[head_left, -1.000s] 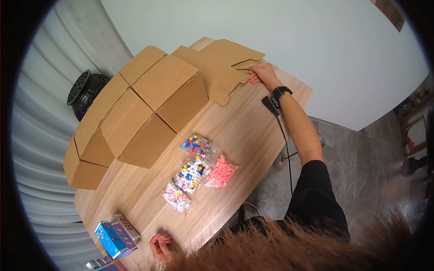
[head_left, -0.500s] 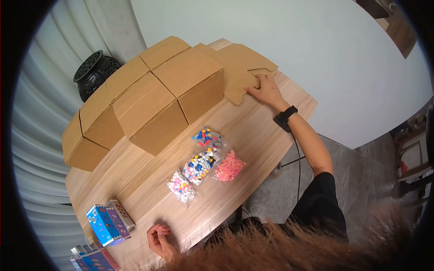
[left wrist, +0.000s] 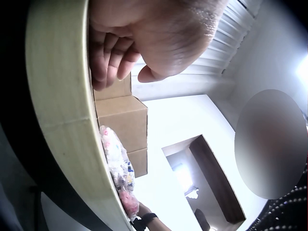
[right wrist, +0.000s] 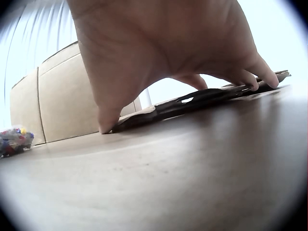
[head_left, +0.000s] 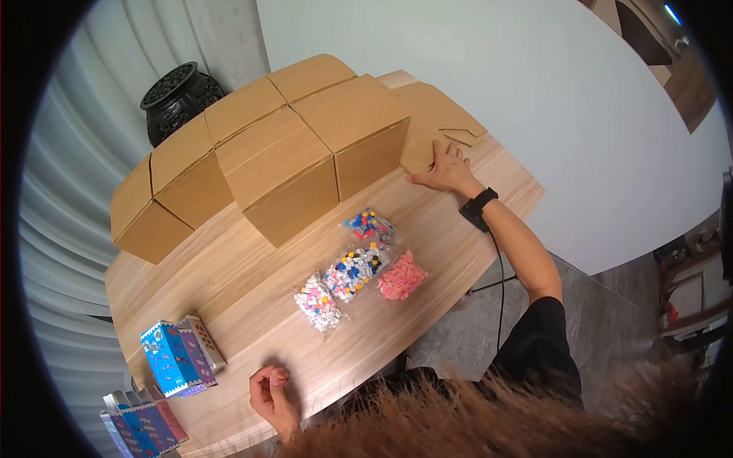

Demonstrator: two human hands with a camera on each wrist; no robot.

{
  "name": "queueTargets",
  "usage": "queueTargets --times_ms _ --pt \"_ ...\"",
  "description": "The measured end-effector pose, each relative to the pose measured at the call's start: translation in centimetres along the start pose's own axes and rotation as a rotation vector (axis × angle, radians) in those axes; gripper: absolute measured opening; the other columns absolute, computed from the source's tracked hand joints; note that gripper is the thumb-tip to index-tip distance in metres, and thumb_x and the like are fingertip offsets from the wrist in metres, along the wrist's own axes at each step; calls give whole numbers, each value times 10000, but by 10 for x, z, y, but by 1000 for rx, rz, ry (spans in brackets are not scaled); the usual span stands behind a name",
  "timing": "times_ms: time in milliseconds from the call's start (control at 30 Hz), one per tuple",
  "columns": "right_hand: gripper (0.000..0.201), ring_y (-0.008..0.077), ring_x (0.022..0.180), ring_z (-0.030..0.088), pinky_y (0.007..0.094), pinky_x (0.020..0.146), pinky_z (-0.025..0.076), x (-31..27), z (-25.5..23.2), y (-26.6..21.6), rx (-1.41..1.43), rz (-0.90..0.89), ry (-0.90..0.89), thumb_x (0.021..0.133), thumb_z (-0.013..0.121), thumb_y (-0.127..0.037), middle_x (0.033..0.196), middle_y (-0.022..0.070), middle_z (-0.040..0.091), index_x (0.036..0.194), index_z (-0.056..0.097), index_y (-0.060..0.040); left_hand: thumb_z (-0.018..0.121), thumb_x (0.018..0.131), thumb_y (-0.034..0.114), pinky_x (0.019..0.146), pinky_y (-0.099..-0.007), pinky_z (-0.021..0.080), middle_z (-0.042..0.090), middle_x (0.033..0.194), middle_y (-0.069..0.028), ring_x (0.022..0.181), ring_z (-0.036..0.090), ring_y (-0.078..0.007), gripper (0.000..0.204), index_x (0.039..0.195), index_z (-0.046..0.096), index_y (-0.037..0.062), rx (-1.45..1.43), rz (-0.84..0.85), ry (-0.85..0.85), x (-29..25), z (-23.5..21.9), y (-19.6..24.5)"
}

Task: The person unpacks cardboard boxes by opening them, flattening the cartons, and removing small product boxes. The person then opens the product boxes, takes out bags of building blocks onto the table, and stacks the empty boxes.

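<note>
Brown cardboard sheet lies flat on the table, just off the right end of the box row.

Head view: right hand is over the sheet's near edge, fingers spread and bent, tips on or at the cardboard, not wrapped round it. Most of the visible sheet is beyond the fingertips and toward the box row. Far edge slants away from the box row to an end with an angular cutout. Hand covers part, so can't call the true long axis. Face is plain matte tan, outline irregular. Left hand rests on the table well in front of the box row, fingers loosely curled, holding nothing. Pink brick bag and white-and-blue brick bag are also in front of the box row.

Left wrist view: left fingers loosely bent, grip on nothing; box row shows past them.

Right wrist view: thumb tip on the table at the sheet's end near the box row, other fingertips farther along it. Can't tell if the thumb touches the cardboard. Sheet runs low and thin, away from the box row; its edge looks dark and layered.
</note>
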State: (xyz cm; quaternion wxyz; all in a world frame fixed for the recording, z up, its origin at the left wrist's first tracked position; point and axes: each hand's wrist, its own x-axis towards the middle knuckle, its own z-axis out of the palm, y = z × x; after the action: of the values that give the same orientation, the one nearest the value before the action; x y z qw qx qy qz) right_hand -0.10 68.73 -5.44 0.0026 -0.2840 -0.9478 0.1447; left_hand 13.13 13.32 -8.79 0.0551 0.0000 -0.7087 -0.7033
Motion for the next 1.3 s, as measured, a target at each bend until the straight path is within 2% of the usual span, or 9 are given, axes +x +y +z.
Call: queueTargets --times_ms 233,400,733,800,933,1000,1067,1133,1300 --pt "1448 610 1526 105 780 1141 189 -5 6 0 -58 10 -13 657 696 -906 1601 480 107 1622 197 51 621 1039 110 821 -285 512 676 940 -81 874 619 -151 183 1145 624 -39 3 -17 9 0 -1 0" --pt "1406 596 1546 8 781 1155 124 0 11 4 -106 39 -97 748 494 -978 1634 461 8 1653 110 28 631 1035 109 816 -285 513 683 947 -78 877 626 -147 181 1142 628 -36 0 -13 3 -1 -2 0" --pt "1309 581 1551 61 754 1178 135 -3 3 -8 -172 77 -126 815 480 -924 1643 444 50 1655 124 14 634 1025 71 819 -279 515 694 942 -77 869 632 -139 142 1120 631 -34 -80 -120 -37 6 -13 -6" --pt "1272 577 1551 71 745 1192 112 -4 3 -10 -192 93 -129 841 472 -903 1659 415 74 1653 133 15 636 1021 63 818 -267 512 694 942 -74 864 630 -127 128 1106 639 -32 153 -97 -71 6 -11 8" --pt "1168 548 1566 36 667 1243 63 31 41 43 -174 -115 -30 897 432 -864 1683 356 128 1669 131 -41 671 1005 88 823 -269 521 700 956 -63 893 638 -122 124 1078 672 -13 61 -58 -118 6 -15 4" --pt "1136 508 1577 96 663 1236 124 19 27 27 -293 13 -61 914 429 -844 1662 375 181 1656 188 -18 674 976 41 826 -288 540 708 1044 -119 902 667 -176 123 1087 674 -11 60 18 -125 7 -16 17" --pt "788 479 1395 451 607 1156 321 -3 8 15 -247 -173 109 950 575 -691 1462 316 523 1367 614 -23 744 905 48 859 -353 541 683 1091 -165 952 671 -280 231 1113 662 -11 371 199 -81 7 -31 54" --pt "487 413 1239 577 521 1082 414 -35 -14 2 -108 -385 165 971 681 -476 1274 228 663 1173 699 -33 771 870 58 883 -387 531 663 1114 -183 984 652 -328 306 1140 649 -19 535 262 101 9 -49 75" --pt "277 373 1169 632 484 1131 408 -154 -26 -62 227 -490 98 937 756 -238 1187 155 721 1136 724 -49 858 780 156 976 -484 471 565 1242 -246 1169 548 -430 646 1315 552 -38 954 369 536 40 -75 102"
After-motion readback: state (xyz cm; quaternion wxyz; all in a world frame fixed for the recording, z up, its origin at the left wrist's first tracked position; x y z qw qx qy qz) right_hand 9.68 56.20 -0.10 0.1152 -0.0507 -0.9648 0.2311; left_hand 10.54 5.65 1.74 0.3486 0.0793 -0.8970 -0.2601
